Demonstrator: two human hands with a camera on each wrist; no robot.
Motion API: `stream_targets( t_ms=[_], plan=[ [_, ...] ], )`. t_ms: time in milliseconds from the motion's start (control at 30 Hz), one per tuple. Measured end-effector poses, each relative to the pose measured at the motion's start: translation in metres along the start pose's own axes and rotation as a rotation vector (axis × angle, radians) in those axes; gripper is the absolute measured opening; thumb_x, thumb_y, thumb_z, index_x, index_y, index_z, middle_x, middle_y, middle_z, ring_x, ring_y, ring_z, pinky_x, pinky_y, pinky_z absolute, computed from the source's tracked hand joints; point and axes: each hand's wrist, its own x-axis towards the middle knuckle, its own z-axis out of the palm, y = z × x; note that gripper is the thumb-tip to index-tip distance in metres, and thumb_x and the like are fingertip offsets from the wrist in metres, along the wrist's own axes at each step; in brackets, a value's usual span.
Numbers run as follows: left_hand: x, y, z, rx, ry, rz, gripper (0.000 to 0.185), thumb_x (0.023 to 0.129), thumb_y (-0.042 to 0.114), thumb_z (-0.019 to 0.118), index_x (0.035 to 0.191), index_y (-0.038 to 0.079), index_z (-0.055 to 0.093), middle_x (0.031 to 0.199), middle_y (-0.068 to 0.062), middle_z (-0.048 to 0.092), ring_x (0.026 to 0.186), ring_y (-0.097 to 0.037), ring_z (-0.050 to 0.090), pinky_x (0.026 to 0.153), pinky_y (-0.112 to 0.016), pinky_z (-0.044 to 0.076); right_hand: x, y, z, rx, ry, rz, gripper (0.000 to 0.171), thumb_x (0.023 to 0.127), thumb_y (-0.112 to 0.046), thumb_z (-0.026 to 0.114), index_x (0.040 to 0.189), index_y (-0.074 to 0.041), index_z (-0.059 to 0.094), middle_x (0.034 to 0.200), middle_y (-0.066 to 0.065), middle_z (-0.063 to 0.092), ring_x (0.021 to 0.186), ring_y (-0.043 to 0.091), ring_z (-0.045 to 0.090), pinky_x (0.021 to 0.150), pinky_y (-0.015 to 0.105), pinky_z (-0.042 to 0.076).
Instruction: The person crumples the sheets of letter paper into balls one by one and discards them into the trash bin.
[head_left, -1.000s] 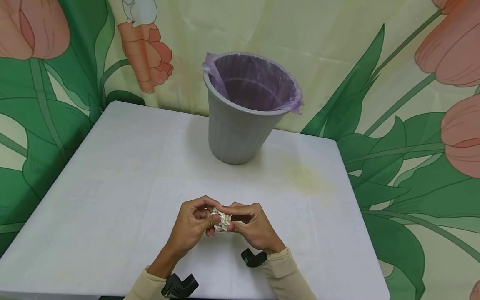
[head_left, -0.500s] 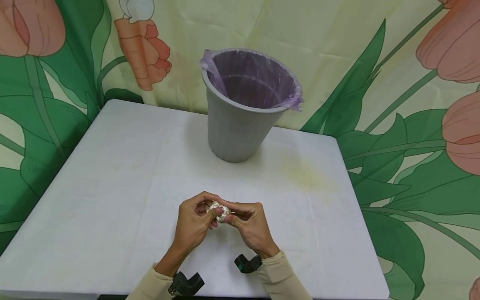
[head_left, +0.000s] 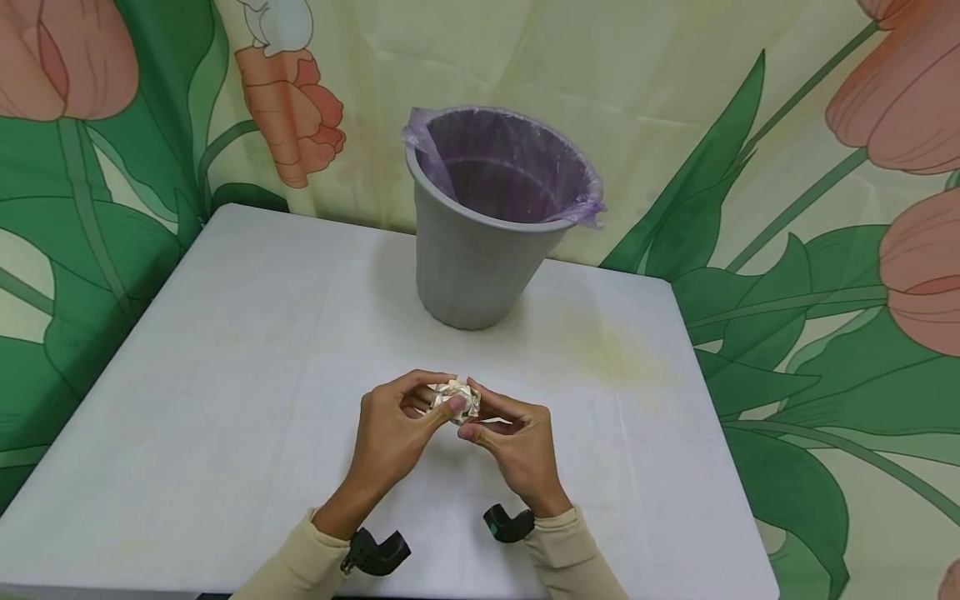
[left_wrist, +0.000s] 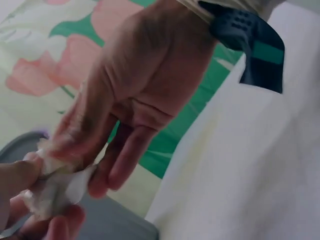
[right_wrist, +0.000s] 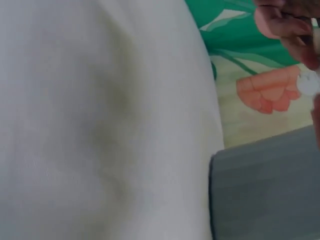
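A small whitish ball of crumpled paper is between my two hands, above the near middle of the table. My left hand grips it, thumb pressed across its front and fingers curled behind. From the other side my right hand holds it, index fingertip at its upper right and thumb close under its lower edge. Blurred in the left wrist view, the crumpled paper has a pale flap sticking out between the fingers of both hands. In the right wrist view, only parts of fingers show at the right edge.
A grey trash bin with a purple bag liner over its rim stands at the back of the table, beyond the hands. White cloth covers the table. Behind hangs a curtain printed with tulips.
Both hands have moved slightly forward with the crumpled paper. The ball has turned between the fingers, and the right thumb has shifted toward its lower edge.
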Motion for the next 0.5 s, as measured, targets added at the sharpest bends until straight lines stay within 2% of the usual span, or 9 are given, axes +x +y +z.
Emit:
stream_targets(
  t_ms=[67,200,267,367,500],
  plan=[
    [0.003,0.005,-0.003,-0.002,-0.077,-0.011,0.036,0.087,0.034,0.089,0.120,0.022,0.079,0.088,0.001,0.075,0.076,-0.012,0.071,0.067,-0.026,0.061,0.001,0.000,-0.001,-0.014,0.031,-0.037,0.053,0.083,0.001,0.088,0.133,-0.003,0.073,0.128,0.017,0.077,0.102,0.017,0.079,0.084,0.037,0.066],
    [0.011,0.010,-0.017,-0.031,-0.279,0.008,0.049,0.088,0.024,0.089,0.134,0.020,0.074,0.097,-0.001,0.078,0.082,-0.012,0.074,0.070,-0.028,0.063,0.003,-0.003,-0.005,-0.048,0.088,-0.065,0.046,0.085,0.002,0.085,0.129,-0.002,0.075,0.129,0.015,0.076,0.099,0.016,0.079,0.085,0.035,0.065],
    [0.014,0.010,-0.023,-0.052,-0.338,0.035,0.051,0.087,0.018,0.089,0.136,0.017,0.073,0.098,-0.002,0.080,0.080,-0.013,0.076,0.070,-0.029,0.064,0.002,-0.005,-0.005,-0.045,0.086,-0.068,0.045,0.086,0.002,0.084,0.130,-0.001,0.074,0.130,0.015,0.075,0.102,0.016,0.079,0.087,0.035,0.065],
    [0.018,0.007,-0.027,-0.102,-0.344,0.093,0.047,0.084,0.011,0.090,0.130,0.011,0.076,0.092,-0.004,0.082,0.071,-0.014,0.077,0.065,-0.032,0.064,0.000,-0.008,-0.002,-0.050,0.060,-0.089,0.046,0.089,0.002,0.081,0.133,0.000,0.072,0.133,0.016,0.074,0.110,0.017,0.078,0.089,0.034,0.064],
    [0.018,0.001,-0.024,-0.144,-0.277,0.155,0.039,0.079,0.006,0.092,0.116,0.006,0.079,0.085,-0.007,0.081,0.063,-0.015,0.075,0.059,-0.034,0.064,-0.001,-0.010,0.003,-0.118,0.036,-0.160,0.046,0.090,0.001,0.079,0.135,-0.002,0.071,0.127,0.018,0.076,0.112,0.015,0.077,0.089,0.030,0.064]
  ],
)
